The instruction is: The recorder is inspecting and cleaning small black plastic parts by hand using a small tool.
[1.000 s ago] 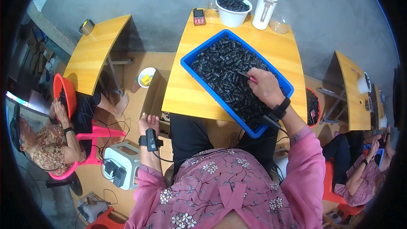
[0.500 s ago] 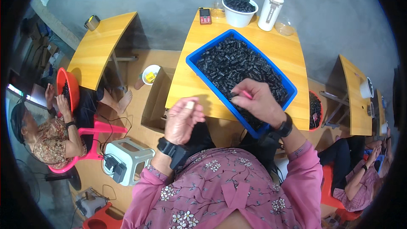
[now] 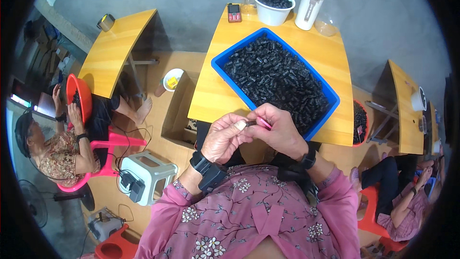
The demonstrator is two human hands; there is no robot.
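Note:
In front of my lap, both hands meet near the front edge of the table. Fingertips of my left hand (image 3: pixel 224 136) pinch one end of a small black part (image 3: pixel 250 123); something pale shows on the thumb. My right hand (image 3: pixel 282 129) is closed around a slim pink tool (image 3: pixel 263 122), its fingers right against the black part. The tool's working end is hidden by the fingers. Just beyond, a blue plastic tray (image 3: pixel 225 76) lies slantwise on the table, heaped with black parts (image 3: pixel 282 76) of the same sort.
The yellow table (image 3: pixel 206 96) also bears a white tub (image 3: pixel 272 16) of black parts, a phone (image 3: pixel 234 14) and a white bottle (image 3: pixel 309 7). An open cardboard box (image 3: pixel 177 120) and a pale stool (image 3: pixel 148 177) stand to the left. Other people sit at both sides.
My left hand has moved right and my right hand has come back from over the tray, so they now meet. The black part now shows between them.

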